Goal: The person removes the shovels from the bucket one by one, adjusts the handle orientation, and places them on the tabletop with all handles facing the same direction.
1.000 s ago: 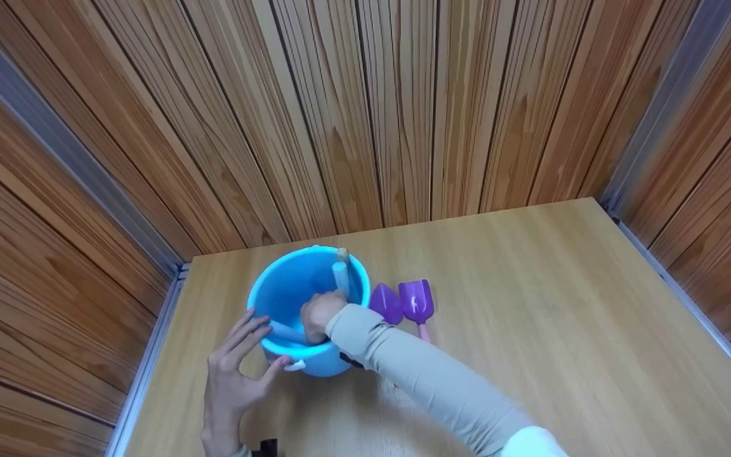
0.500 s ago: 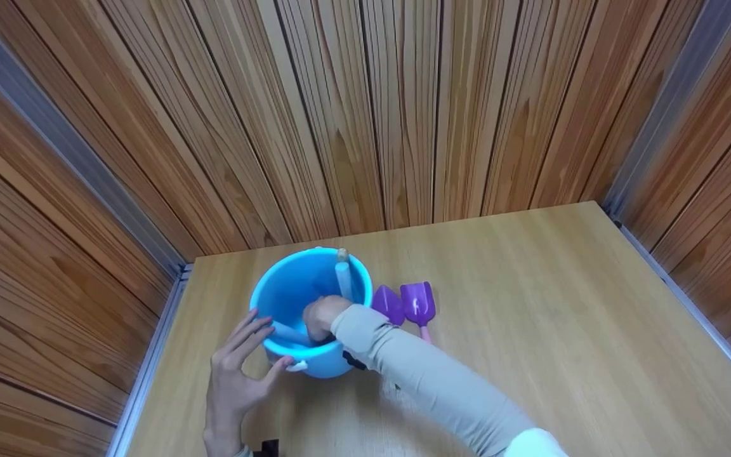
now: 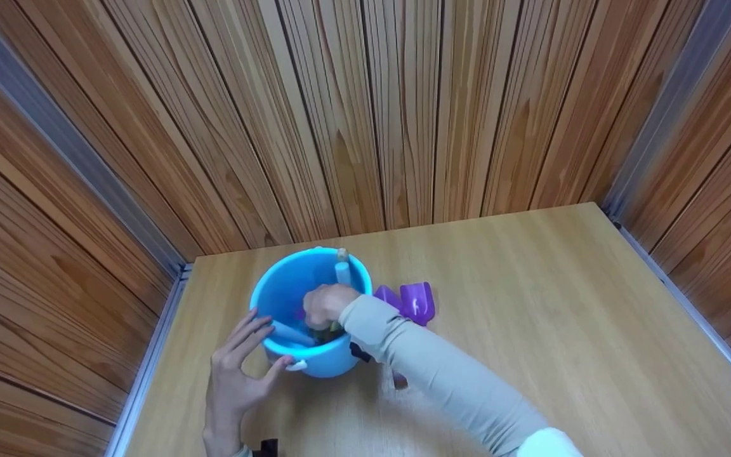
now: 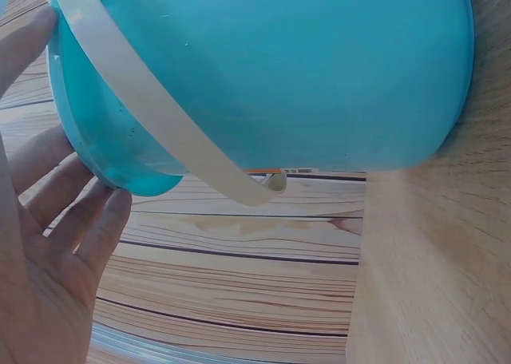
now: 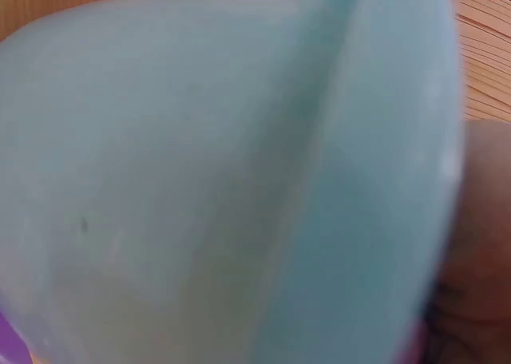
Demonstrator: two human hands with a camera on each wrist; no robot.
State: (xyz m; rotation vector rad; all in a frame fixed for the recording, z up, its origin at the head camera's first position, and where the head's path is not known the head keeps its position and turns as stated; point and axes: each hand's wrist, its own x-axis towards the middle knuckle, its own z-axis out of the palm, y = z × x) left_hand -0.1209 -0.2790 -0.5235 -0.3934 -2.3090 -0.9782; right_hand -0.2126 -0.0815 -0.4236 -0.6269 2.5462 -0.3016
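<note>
A blue bucket (image 3: 327, 364) stands upright on the table. My left hand (image 3: 238, 374) rests on its near left rim with fingers spread and fairly straight, the thumb close to the white handle (image 4: 152, 92). Inside the bucket is my right hand (image 3: 327, 306), its fingers curled. A small pink-purple bit (image 3: 300, 314) shows at the curled fingers; the rest of that object is hidden, so its kind is unclear. Beneath the hand lies something greenish-brown (image 3: 329, 332). One pale blue rod (image 3: 292, 334) leans inside the near wall, another rod (image 3: 342, 273) with a tan tip leans at the far right.
Two purple toy shovels (image 3: 417, 301) lie right of the bucket, partly behind the right sleeve (image 3: 429, 368). A small brown item (image 3: 399, 381) shows below the sleeve. Wood-panelled walls (image 3: 365, 114) border the wooden table (image 3: 530, 285) at the back and sides.
My right hand has risen a little inside the bucket, and the pink-purple bit and greenish-brown thing have come into sight. The sleeve covers more of the shovels. My left hand stays on the rim.
</note>
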